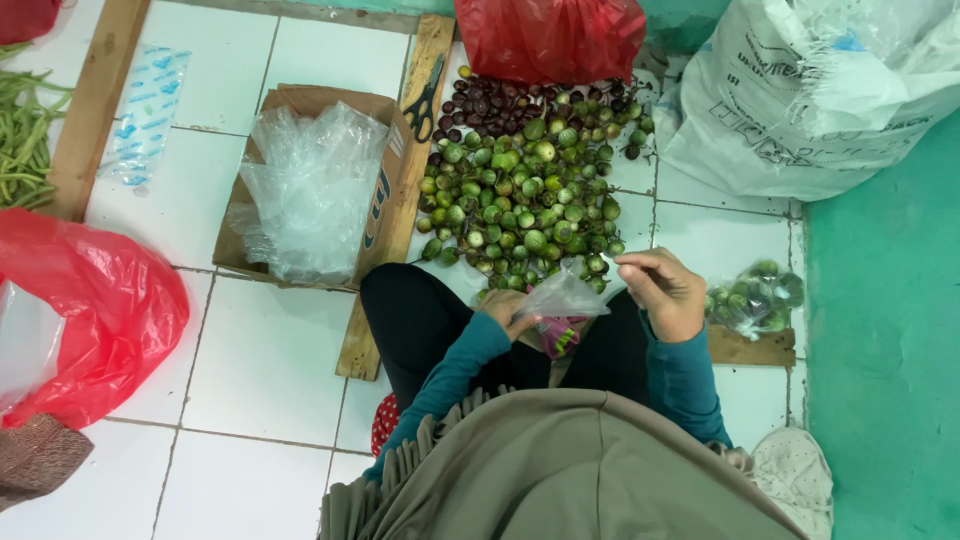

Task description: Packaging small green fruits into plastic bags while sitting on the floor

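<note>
Here, a person sits on the white tiled floor (250,370) holding a small clear plastic bag (563,297) between both hands. The left hand (508,312) grips the bag's lower edge from beneath, fingers curled around the plastic, though part of that hand is hidden by the bag, so I cannot say how tightly. The right hand (667,292) is raised just beside the bag's mouth, thumb and forefinger pressed together on its upper corner, the remaining fingers folded in.

Just ahead of the hands lies a heap of small round green eggplants (525,205), spread on the tiles, with darker purple ones (495,105) at the far edge, touching a red plastic bag (550,38). A pair of scissors (425,100) rests on a wooden plank (395,225) to the left of the heap. Beyond the plank, a cardboard box (385,180) holds a loose stack of clear bags (312,190).

Near the right hand, a filled clear bag of green eggplants (757,297) lies on the floor. A large white sack (810,95) stands behind it. Well off to the left are green beans (22,135) and another red bag (95,310).
</note>
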